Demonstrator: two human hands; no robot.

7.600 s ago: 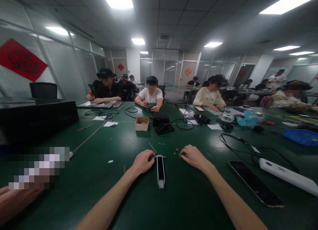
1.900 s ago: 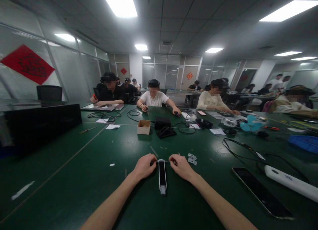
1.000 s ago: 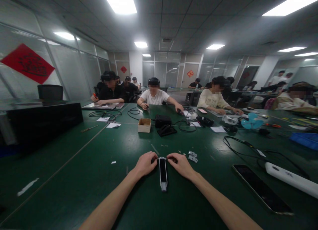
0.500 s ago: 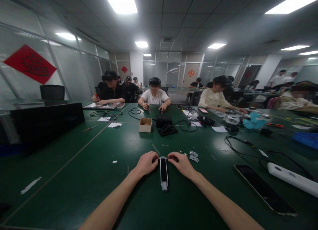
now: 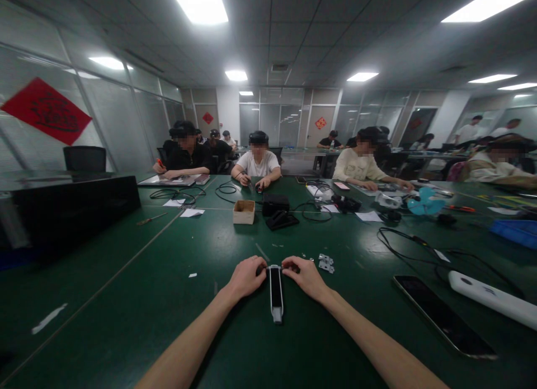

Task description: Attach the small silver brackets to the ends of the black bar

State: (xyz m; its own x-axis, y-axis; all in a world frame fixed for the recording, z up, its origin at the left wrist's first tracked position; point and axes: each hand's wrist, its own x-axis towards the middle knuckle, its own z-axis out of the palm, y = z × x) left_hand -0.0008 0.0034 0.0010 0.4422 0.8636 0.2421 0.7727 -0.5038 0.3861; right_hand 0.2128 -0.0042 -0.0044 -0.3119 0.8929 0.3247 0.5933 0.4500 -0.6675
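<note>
A long, narrow object (image 5: 276,294) with a black middle, a pale frame and a grey near end lies on the green table, pointing toward me. At its far left corner is my left hand (image 5: 248,277), fingers curled in a pinch. My right hand (image 5: 305,276) mirrors it at the far right corner, thumb and fingers also pressed together. Something small and dark shows at the fingertips of each hand, too hidden to name. Several small metal plates (image 5: 326,263) lie just beyond my right hand.
On the right are a phone (image 5: 442,315), a white elongated device (image 5: 490,296) and black cables. Farther off stand an open box (image 5: 244,212) and a black case (image 5: 276,204). A black panel (image 5: 75,210) fills the left side. Several people sit across the table, near a blue fan (image 5: 427,202).
The view has shifted slightly. Both hands keep their pinched hold at the far end of the long object, with no clear movement.
</note>
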